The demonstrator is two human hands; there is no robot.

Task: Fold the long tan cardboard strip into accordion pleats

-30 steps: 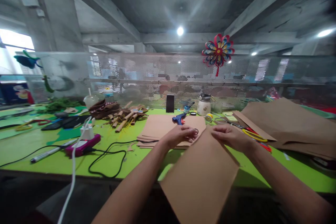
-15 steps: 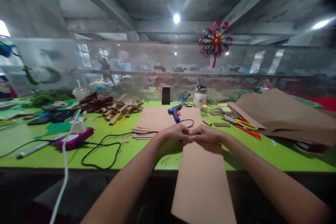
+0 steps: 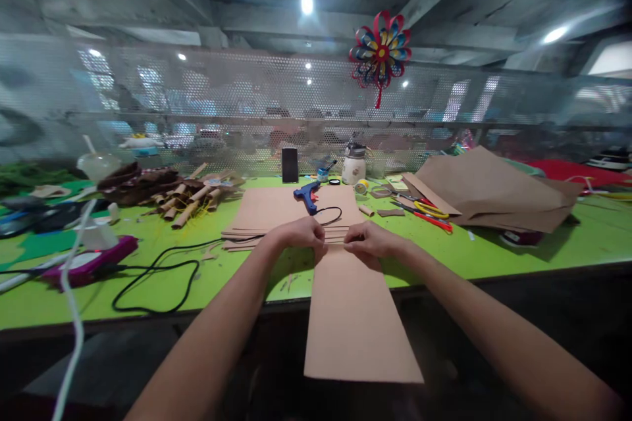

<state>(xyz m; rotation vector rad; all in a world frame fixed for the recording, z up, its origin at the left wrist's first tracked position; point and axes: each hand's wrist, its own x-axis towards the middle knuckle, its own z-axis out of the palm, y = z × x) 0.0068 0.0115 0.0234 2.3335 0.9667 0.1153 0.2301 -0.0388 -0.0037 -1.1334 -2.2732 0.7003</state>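
Observation:
A long strip of brown kraft paper (image 3: pixel 355 316) hangs over the table's front edge toward me. At its far end my left hand (image 3: pixel 303 235) pinches the left corner. My right hand (image 3: pixel 370 239), fingers also closed, grips the same end a little to the right. Between the hands a narrow stretch of the paper's far edge shows. Just beyond lies a stack of brown paper sheets (image 3: pixel 261 207), and on it rests a blue hot glue gun (image 3: pixel 307 197) with a red trigger, its black cord running left.
Rolled brown paper tubes (image 3: pixel 190 200) and a purple power strip (image 3: pixel 91 260) lie on the left of the green table (image 3: pixel 237 283). At the right are red-handled pliers (image 3: pixel 429 218) and large brown paper sheets (image 3: pixel 488 191). A flask (image 3: pixel 354 164) stands at the back.
My hands, touching before, have spread apart along the paper's far edge. The camera view has turned to the right, so everything sits further left.

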